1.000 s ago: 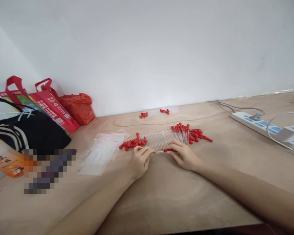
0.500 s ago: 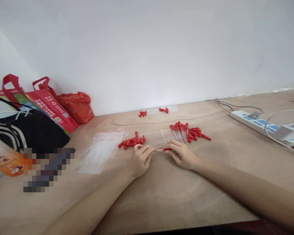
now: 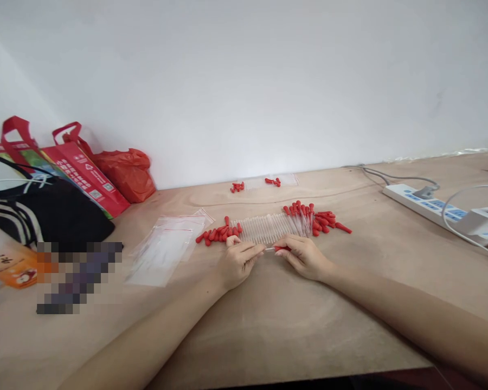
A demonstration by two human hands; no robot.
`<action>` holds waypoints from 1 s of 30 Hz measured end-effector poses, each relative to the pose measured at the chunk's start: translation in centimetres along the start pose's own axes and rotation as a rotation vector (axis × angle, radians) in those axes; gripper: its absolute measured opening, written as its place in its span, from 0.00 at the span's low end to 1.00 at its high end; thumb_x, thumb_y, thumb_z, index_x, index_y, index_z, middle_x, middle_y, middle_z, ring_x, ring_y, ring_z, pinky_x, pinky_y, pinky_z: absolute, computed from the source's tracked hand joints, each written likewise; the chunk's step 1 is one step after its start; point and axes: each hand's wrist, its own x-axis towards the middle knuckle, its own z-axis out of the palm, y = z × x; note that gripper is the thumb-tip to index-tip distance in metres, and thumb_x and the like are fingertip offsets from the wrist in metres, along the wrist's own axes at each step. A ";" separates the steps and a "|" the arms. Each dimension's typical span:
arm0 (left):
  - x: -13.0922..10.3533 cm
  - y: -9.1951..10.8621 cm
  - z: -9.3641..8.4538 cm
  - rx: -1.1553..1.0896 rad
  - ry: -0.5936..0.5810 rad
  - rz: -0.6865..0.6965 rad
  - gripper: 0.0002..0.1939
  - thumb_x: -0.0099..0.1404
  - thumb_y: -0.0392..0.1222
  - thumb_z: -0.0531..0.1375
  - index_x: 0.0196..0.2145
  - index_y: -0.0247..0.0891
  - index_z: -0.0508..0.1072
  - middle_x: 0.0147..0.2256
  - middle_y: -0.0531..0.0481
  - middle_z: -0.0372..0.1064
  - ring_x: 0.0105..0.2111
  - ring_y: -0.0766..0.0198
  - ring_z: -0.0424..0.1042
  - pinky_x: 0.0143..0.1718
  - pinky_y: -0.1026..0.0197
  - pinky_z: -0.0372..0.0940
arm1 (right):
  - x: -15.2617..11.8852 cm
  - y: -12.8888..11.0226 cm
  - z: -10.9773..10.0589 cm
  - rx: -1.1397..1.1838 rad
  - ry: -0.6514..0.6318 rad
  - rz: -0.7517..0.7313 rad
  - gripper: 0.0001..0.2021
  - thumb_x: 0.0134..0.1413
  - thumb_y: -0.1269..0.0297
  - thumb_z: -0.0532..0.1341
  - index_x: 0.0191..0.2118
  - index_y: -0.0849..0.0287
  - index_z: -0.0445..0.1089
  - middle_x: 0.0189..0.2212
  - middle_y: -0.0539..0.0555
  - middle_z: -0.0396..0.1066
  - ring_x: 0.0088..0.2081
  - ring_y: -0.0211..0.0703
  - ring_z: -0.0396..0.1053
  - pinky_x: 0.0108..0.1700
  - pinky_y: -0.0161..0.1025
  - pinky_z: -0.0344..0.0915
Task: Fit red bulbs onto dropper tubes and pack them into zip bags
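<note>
Between my hands is a clear glass dropper tube (image 3: 270, 249), held level just above the table. My left hand (image 3: 239, 262) pinches the tube from the left. My right hand (image 3: 305, 257) is closed on a red rubber bulb (image 3: 282, 248) at the tube's right end; my fingers partly hide the joint. Right behind my hands lies a row of clear dropper tubes (image 3: 257, 229), side by side. Loose red bulbs (image 3: 217, 234) are heaped at the row's left end. At its right end, several tubes carry red bulbs (image 3: 299, 208), with more bulbs (image 3: 327, 219) beside them.
Clear zip bags (image 3: 162, 254) lie to the left. A bag with tubes and red bulbs (image 3: 254, 184) rests by the wall. A white power strip (image 3: 427, 206) with cables sits at right. Red carrier bags (image 3: 124, 176) and a black bag (image 3: 65, 216) stand at far left.
My left hand has shifted slightly right along the tube, nearer my right hand. The bulb and my right hand have also moved slightly right. The view has tilted a little.
</note>
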 end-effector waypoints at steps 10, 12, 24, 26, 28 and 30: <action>-0.2 0.5 -0.4 0.174 -0.114 0.040 0.11 0.62 0.32 0.48 0.37 0.39 0.69 0.24 0.53 0.69 0.23 0.70 0.62 0.35 0.58 0.47 | -0.2 0.4 -0.1 -0.129 -0.005 -0.131 0.09 0.56 0.66 0.50 0.36 0.61 0.66 0.28 0.56 0.67 0.30 0.39 0.64 0.32 0.36 0.64; -0.2 0.5 -0.4 0.191 -0.132 0.045 0.11 0.62 0.32 0.48 0.36 0.38 0.69 0.23 0.53 0.68 0.23 0.69 0.61 0.34 0.58 0.47 | -0.2 0.5 0.0 -0.161 -0.013 -0.148 0.09 0.56 0.66 0.50 0.36 0.61 0.66 0.28 0.56 0.67 0.30 0.40 0.63 0.32 0.37 0.63; 0.0 1.1 0.0 0.249 -0.087 0.102 0.13 0.60 0.29 0.45 0.32 0.35 0.68 0.20 0.53 0.66 0.21 0.69 0.59 0.34 0.58 0.49 | 0.4 0.2 0.0 -0.410 -0.111 -0.273 0.12 0.57 0.68 0.48 0.31 0.63 0.67 0.24 0.55 0.65 0.27 0.39 0.60 0.29 0.38 0.55; 0.0 1.2 0.0 0.247 -0.086 0.102 0.13 0.61 0.30 0.45 0.32 0.36 0.68 0.21 0.53 0.67 0.21 0.69 0.60 0.37 0.57 0.49 | 0.4 0.1 0.1 -0.422 -0.118 -0.275 0.12 0.57 0.67 0.48 0.31 0.62 0.67 0.23 0.54 0.66 0.26 0.39 0.60 0.29 0.38 0.54; 0.0 1.2 0.0 0.234 -0.078 0.085 0.12 0.62 0.32 0.46 0.32 0.36 0.68 0.22 0.53 0.68 0.21 0.70 0.61 0.39 0.56 0.49 | 0.4 0.1 0.1 -0.375 -0.096 -0.224 0.11 0.57 0.66 0.49 0.33 0.62 0.67 0.25 0.55 0.67 0.28 0.39 0.61 0.30 0.38 0.53; 0.2 1.2 0.0 0.222 -0.049 0.050 0.10 0.64 0.34 0.47 0.34 0.36 0.68 0.24 0.53 0.69 0.22 0.70 0.63 0.42 0.55 0.48 | 0.3 0.2 0.1 -0.301 -0.046 -0.137 0.10 0.56 0.65 0.50 0.35 0.61 0.67 0.27 0.55 0.68 0.30 0.39 0.62 0.31 0.38 0.54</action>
